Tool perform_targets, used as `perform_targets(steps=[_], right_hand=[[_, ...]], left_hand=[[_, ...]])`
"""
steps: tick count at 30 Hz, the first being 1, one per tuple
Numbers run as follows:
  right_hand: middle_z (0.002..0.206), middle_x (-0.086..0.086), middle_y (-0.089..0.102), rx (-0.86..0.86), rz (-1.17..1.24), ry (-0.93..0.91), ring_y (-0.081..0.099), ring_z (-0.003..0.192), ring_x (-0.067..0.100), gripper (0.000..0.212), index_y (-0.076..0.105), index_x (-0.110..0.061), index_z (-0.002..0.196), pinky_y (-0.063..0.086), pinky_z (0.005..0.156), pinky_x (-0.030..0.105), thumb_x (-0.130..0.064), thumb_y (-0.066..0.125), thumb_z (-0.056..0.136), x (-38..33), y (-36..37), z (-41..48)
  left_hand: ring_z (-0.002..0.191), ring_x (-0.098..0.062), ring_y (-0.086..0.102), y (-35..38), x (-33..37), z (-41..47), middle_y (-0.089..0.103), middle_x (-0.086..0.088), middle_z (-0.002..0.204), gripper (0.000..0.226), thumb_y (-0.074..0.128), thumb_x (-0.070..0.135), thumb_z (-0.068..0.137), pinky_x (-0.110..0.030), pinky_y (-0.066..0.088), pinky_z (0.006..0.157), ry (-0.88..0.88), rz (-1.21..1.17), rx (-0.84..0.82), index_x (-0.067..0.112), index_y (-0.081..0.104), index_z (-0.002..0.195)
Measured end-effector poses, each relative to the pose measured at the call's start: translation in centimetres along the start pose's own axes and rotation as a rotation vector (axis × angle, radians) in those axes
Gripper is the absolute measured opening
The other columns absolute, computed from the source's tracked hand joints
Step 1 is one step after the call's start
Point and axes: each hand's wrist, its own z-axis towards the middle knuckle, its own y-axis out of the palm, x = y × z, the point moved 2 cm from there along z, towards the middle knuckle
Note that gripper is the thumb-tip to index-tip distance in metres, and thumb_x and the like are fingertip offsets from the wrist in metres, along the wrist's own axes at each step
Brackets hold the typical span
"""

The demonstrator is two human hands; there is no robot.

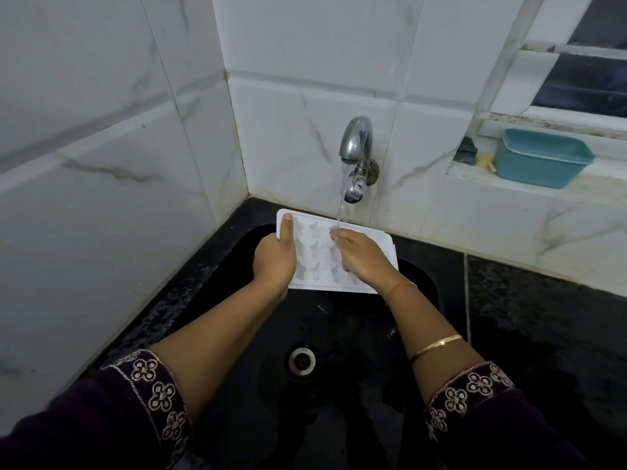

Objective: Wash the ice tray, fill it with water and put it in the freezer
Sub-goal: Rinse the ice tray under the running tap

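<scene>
Embroidered sleeves [146,395], lower corners. Black sink [420,290], drain [301,359] lower centre. White ice tray [315,252], frame centre, over the sink under water [340,205] running from the tap [356,144]. Left hand [274,257] grips its left edge, thumb on top; right hand [361,256] presses straight fingers [339,237] on its cells, covering some. Teal tub [543,157], upper right.

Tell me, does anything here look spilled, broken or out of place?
Nothing serious. The ice tray is held over the sink under the running tap, the left hand gripping its edge, the right hand laid across it. The counter to the right seems to show wet patches, likely splashes.
</scene>
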Motion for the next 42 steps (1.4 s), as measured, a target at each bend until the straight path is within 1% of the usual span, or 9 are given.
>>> perform_targets(steps=[5, 10, 13, 16, 20, 26, 32, 37, 42], right_hand=[[0.092, -0.013, 0.057, -0.047, 0.056, 0.041, 0.044, 0.058, 0.007, 0.034, 0.056, -0.020, 0.125, 0.033, 0.047, 0.007, -0.021, 0.032, 0.100, 0.6, -0.8, -0.6], [0.134, -0.008, 0.054, -0.015, -0.174, 0.000, 0.052, 0.113, 0.014, 0.041, 0.055, -0.024, 0.129, 0.036, 0.102, 0.027, -0.023, 0.029, 0.098, 1.2, -0.7, -0.2], [0.140, -0.008, 0.050, 0.008, -0.149, -0.004, 0.050, 0.116, 0.013, 0.042, 0.051, -0.024, 0.133, 0.034, 0.105, 0.027, -0.023, 0.029, 0.097, 1.1, -0.3, 0.0], [0.127, -0.008, 0.058, -0.009, 0.022, 0.003, 0.051, 0.083, 0.010, 0.040, 0.049, -0.021, 0.136, 0.045, 0.082, 0.015, -0.021, 0.032, 0.099, 0.7, 0.3, -0.1], [0.093, -0.015, 0.059, -0.024, 0.129, 0.053, 0.044, 0.056, 0.005, 0.035, 0.054, -0.021, 0.128, 0.032, 0.043, 0.005, -0.021, 0.034, 0.100, 0.8, 0.2, -0.4], [0.066, -0.007, 0.050, 0.325, 0.318, 0.047, 0.042, 0.059, 0.010, 0.029, 0.057, -0.021, 0.070, 0.035, 0.058, 0.024, -0.012, 0.039, 0.091, 1.6, -0.7, -0.4], [0.059, -0.004, 0.044, 0.254, 0.251, 0.093, 0.040, 0.050, 0.010, 0.026, 0.062, -0.015, 0.091, 0.031, 0.041, 0.013, -0.015, 0.036, 0.095, 2.6, -0.6, -0.7], [0.067, -0.004, 0.052, 0.115, 0.164, 0.108, 0.046, 0.058, 0.012, 0.032, 0.065, -0.012, 0.095, 0.034, 0.059, 0.024, -0.027, 0.036, 0.100, 2.0, 0.8, -0.1], [0.111, -0.007, 0.052, 0.051, 0.137, 0.070, 0.048, 0.088, 0.010, 0.037, 0.055, -0.018, 0.127, 0.038, 0.084, 0.023, -0.021, 0.032, 0.098, 2.3, 1.3, 0.0]], left_hand=[[0.066, -0.013, 0.047, -0.3, 0.0, 0.1, 0.050, 0.001, 0.072, 0.055, 0.030, 0.057, 0.096, -0.031, 0.039, 0.068, 0.004, 0.025, 0.005, 0.014, 0.048, 0.067], [0.067, -0.014, 0.047, -0.1, 0.0, -0.1, 0.051, 0.000, 0.072, 0.056, 0.030, 0.057, 0.096, -0.032, 0.038, 0.067, 0.020, 0.033, -0.009, 0.011, 0.051, 0.071], [0.066, -0.013, 0.047, 0.0, 0.2, -0.1, 0.050, 0.001, 0.073, 0.055, 0.030, 0.056, 0.096, -0.030, 0.039, 0.066, -0.009, 0.012, -0.006, 0.014, 0.049, 0.068], [0.067, -0.014, 0.048, -0.1, 0.3, 0.0, 0.051, 0.001, 0.073, 0.055, 0.030, 0.057, 0.096, -0.031, 0.040, 0.068, -0.014, 0.006, 0.001, 0.015, 0.050, 0.068], [0.064, -0.013, 0.046, -0.3, 0.1, 0.0, 0.049, 0.001, 0.071, 0.057, 0.030, 0.058, 0.096, -0.031, 0.039, 0.065, -0.002, 0.032, 0.008, 0.012, 0.049, 0.069], [0.062, -0.014, 0.046, -0.5, -0.2, -0.3, 0.050, 0.000, 0.069, 0.059, 0.030, 0.057, 0.096, -0.031, 0.036, 0.059, 0.026, 0.062, 0.001, 0.009, 0.052, 0.070], [0.059, -0.013, 0.041, -1.4, -0.6, -0.1, 0.045, 0.000, 0.066, 0.058, 0.031, 0.059, 0.095, -0.028, 0.031, 0.054, -0.004, 0.045, 0.031, 0.012, 0.042, 0.063], [0.062, -0.013, 0.045, -1.5, -0.9, -0.3, 0.049, -0.001, 0.070, 0.060, 0.030, 0.059, 0.095, -0.027, 0.035, 0.056, -0.010, 0.049, 0.023, 0.008, 0.051, 0.072], [0.060, -0.014, 0.042, -2.3, -1.0, 0.1, 0.045, 0.000, 0.066, 0.058, 0.030, 0.059, 0.095, -0.028, 0.033, 0.056, -0.025, 0.016, 0.059, 0.012, 0.041, 0.062]])
